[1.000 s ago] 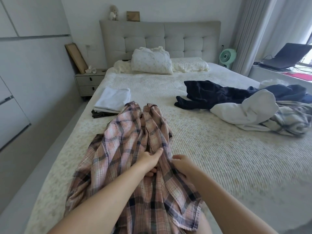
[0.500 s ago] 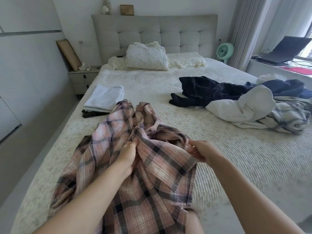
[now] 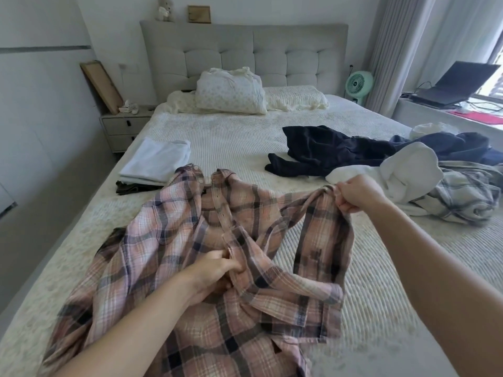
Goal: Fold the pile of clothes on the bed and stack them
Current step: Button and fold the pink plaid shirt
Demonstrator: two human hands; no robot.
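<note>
Counted: one pink plaid shirt (image 3: 206,268) spread crumpled on near half of bed (image 3: 234,137); two hands on it. Left hand (image 3: 215,273) grip closed on button placket at shirt middle; right hand (image 3: 356,194) grip closed on bunched edge, raised toward right, cloth stretched between. Unfolded pile at right, well apart from shirt: one dark garment (image 3: 326,151), one white garment (image 3: 402,172), one pale plaid garment (image 3: 462,197), overlapping; further count not certain. Folded stack (image 3: 155,161) at left bed edge, just beyond shirt collar: white pieces on one dark piece. No readable labels or writing. Around: pillows (image 3: 231,91) at headboard, nightstand (image 3: 122,126), green fan (image 3: 358,84), laptop (image 3: 457,83) by window.
</note>
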